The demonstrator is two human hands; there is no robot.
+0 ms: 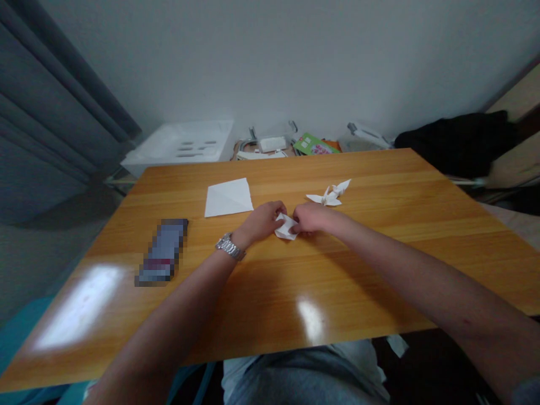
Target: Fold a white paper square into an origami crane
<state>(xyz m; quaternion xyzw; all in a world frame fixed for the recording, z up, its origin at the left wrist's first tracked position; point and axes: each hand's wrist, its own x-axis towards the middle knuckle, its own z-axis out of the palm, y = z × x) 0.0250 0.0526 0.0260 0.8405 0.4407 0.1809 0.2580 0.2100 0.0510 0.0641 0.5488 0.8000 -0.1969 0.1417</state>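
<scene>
A small folded piece of white paper [286, 227] is held between my two hands over the middle of the wooden table [261, 298]. My left hand [265, 219], with a metal watch [230, 246] at the wrist, pinches its left side. On the other side my right hand [311, 217] has its fingers closed on the paper's right edge. Just beyond the right hand lie folded white paper figures [331, 194], shaped like origami cranes. A flat white sheet of paper [229, 198] rests farther back, to the left of my hands.
A pixelated phone-like device [163, 252] lies on the table's left part. Behind the far edge stand a white plastic tray [185, 143], a green booklet [314, 144] and assorted items. Dark cloth [455, 143] is heaped at the right; a grey curtain [50, 95] hangs at the left.
</scene>
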